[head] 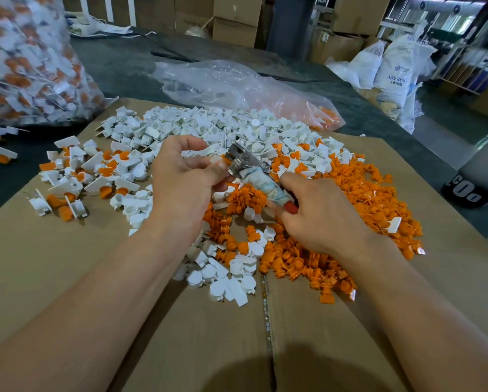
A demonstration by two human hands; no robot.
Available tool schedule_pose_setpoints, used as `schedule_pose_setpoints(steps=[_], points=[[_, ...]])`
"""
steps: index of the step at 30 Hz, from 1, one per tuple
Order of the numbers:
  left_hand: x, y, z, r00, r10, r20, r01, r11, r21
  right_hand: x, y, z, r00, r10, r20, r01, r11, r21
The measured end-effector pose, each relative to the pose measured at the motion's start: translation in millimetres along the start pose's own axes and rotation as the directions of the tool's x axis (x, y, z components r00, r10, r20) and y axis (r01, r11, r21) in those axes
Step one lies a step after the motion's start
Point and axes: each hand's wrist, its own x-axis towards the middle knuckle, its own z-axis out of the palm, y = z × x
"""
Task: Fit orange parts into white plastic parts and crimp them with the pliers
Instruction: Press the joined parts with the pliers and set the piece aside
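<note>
A flattened cardboard sheet (67, 278) covered the near tabletop, and both bare forearms reached forward across it. Just beyond its middle seam lay a small cluster of white plastic parts (231, 281), touching the near edge of a broad heap of orange parts (364, 199) that spread to the right.

Above that heap, the right hand (324, 219) had its fingers curled round the handles of the pliers (248, 168), which were wrapped in pale cloth with a red grip showing at the end. The metal head pointed far and left, its jaws meeting the left hand (183, 179). That hand's thumb and curled fingers pinched a small part (219, 160) at the jaws; most of it was hidden, so I could not tell whether it was already fitted.

Left of the hands lay a scatter of joined white-and-orange pieces (75, 176). Farther on, a large heap of loose white parts (208, 123) ran across the sheet. Beyond it, a crumpled clear plastic bag (237, 86) lay on the dark tabletop (123, 60), with a few orange parts in its right end. At far left stood a full clear bag of joined pieces (24, 66). Cardboard boxes (234, 21) and white sacks (398, 69) stood at the back.
</note>
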Motion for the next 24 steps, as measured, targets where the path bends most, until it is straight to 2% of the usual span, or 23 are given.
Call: schedule_pose_setpoints(steps=[8, 11, 13, 16, 19, 21, 24], points=[[2, 0, -1, 0.999, -0.021, -0.025, 0.021, 1.0, 0.01, 0, -1, 3, 0.998, -0.019, -0.055, 0.017, 0.999, -0.036], [2, 0, 1, 0.995, -0.092, -0.035, 0.089, 0.992, -0.088, 2, 0, 4, 0.999, -0.011, -0.052, 0.009, 0.999, -0.031], [2, 1, 1, 0.987, -0.162, 0.015, 0.162, 0.971, -0.175, 2, 3, 4, 0.997, 0.009, -0.078, -0.01, 1.0, -0.012], [6, 3, -2, 0.964, -0.259, 0.057, 0.264, 0.922, -0.284, 5, 10, 2, 0.985, 0.084, -0.152, -0.088, 0.996, -0.016], [11, 5, -7, 0.94, -0.341, 0.026, 0.321, 0.852, -0.413, 8, 21, 0, 0.965, 0.163, -0.208, -0.178, 0.982, -0.056], [14, 7, -10, 0.932, -0.362, -0.015, 0.305, 0.807, -0.506, 9, 27, -1, 0.953, 0.213, -0.215, -0.23, 0.972, -0.056], [18, 13, -17, 0.932, -0.334, -0.142, 0.18, 0.764, -0.62, 10, 34, 0, 0.944, 0.264, -0.197, -0.285, 0.955, -0.087]])
